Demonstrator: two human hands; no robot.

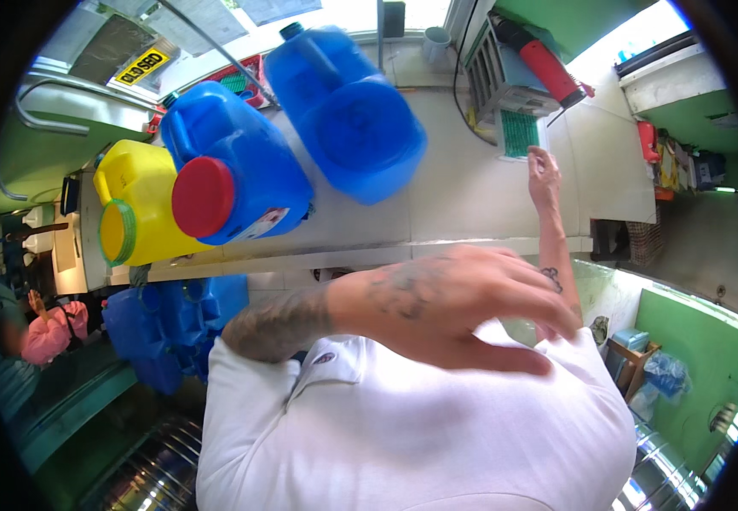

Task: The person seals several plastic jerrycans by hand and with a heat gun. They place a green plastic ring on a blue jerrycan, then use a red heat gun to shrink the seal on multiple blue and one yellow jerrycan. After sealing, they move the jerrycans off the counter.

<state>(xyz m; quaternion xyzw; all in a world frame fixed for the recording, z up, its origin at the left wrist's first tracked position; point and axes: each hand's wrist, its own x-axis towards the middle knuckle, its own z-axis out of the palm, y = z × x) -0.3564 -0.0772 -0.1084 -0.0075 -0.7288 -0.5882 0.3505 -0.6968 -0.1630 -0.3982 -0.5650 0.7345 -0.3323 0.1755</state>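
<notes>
My left hand (471,307) is held across my chest, palm down, fingers loosely bent and thumb apart, with nothing in it. My tattooed left forearm comes in from the left. Farther out over the pale counter, my right hand (544,177) reaches forward with fingers bent together. Whatever they may pinch is too small to make out. Just beyond those fingertips lies a green bristly mat (520,134). On the counter's left stand a blue jug (356,119), a second blue jug with a red cap (254,162), and a yellow jug with a green cap (152,204).
A red and black power tool (539,60) rests on a grey slatted box (505,77) at the back, with a dark cable beside it. A white cup (436,41) stands near the window. Blue containers (173,324) sit below the counter's left edge. At far left is a person in pink (54,330).
</notes>
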